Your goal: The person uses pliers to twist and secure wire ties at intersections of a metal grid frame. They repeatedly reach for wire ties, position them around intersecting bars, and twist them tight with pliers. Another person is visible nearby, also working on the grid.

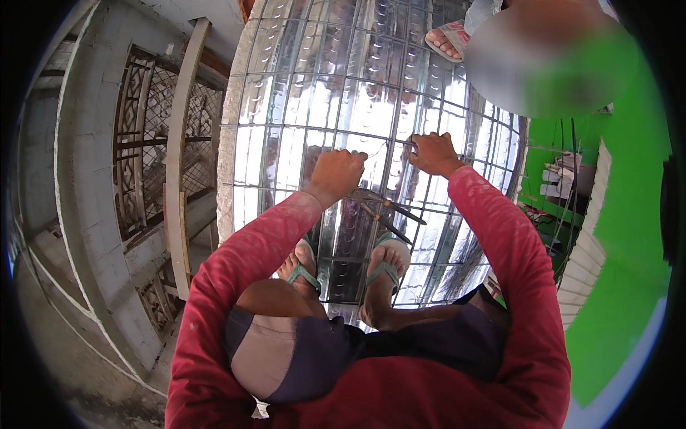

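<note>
My left hand (339, 174) is closed in a fist above the steel bar mesh (336, 130). A thin wire (376, 151) seems to run from its fingertips toward a bar crossing. To the right, my right hand (434, 154) is curled at the mesh, its fingertips pressed together beside a bar; what they pinch is hidden. A pair of pliers (386, 205) with dark handles lies spread on the mesh, just below my left hand and in front of my feet.
Shiny corrugated metal decking (279, 154) lies under the mesh. My sandalled feet (386, 264) stand on it. Another person's foot (446, 43) is at the far right. A wooden post (187, 143) rises on the left; a green wall (622, 214) is at right.
</note>
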`<state>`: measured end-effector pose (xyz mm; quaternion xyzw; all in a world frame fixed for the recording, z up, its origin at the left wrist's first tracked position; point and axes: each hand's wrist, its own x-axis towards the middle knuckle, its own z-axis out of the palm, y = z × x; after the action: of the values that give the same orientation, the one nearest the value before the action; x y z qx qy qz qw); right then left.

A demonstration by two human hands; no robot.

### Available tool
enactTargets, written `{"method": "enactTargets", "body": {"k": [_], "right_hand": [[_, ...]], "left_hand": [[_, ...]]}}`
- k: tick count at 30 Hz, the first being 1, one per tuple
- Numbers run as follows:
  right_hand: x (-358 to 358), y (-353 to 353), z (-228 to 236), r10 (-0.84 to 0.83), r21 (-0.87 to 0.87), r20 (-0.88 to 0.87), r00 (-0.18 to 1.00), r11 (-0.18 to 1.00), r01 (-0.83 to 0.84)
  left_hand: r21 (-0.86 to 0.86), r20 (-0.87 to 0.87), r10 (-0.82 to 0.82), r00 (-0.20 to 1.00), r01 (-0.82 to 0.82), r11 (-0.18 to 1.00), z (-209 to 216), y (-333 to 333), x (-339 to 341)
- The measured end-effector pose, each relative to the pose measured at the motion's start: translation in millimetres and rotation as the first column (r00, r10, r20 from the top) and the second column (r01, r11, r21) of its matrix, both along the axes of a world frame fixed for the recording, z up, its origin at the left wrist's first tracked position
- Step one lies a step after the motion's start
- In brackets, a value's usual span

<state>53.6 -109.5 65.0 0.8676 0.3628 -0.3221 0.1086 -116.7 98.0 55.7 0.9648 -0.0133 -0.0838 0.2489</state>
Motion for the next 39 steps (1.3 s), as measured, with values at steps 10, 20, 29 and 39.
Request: {"method": "enactTargets", "body": {"k": [10,20,29,39], "right_hand": [[-2.4,9.7,-1.0,-0.052,-0.050,-0.001,0.999,0.997,0.051],[-1.8,3.8,-5.6,-0.066,-0.036,-0.020,0.998,0.997,0.065],[-11.1,6.5,4.5,-0.017,-0.042,0.047,0.999,0.999,0.019],[13.8,20.9,-10.0,-0.137,0.445,-0.076,0.988,0.882,0.157]], "left_hand": [[-0.218,-0.121,0.139,0.983,-0.163,0.962,-40.0,-9.4,5.2],[-0.386,-0.212,0.309,0.927,-0.370,0.845,-46.2,-33.2,14.0],[-0.183,-0.044,0.190,0.981,-0.195,0.963,-39.2,-32.6,28.0],[-0.072,-0.123,0.109,0.986,-0.118,0.990,-28.8,-22.8,39.9]]}}
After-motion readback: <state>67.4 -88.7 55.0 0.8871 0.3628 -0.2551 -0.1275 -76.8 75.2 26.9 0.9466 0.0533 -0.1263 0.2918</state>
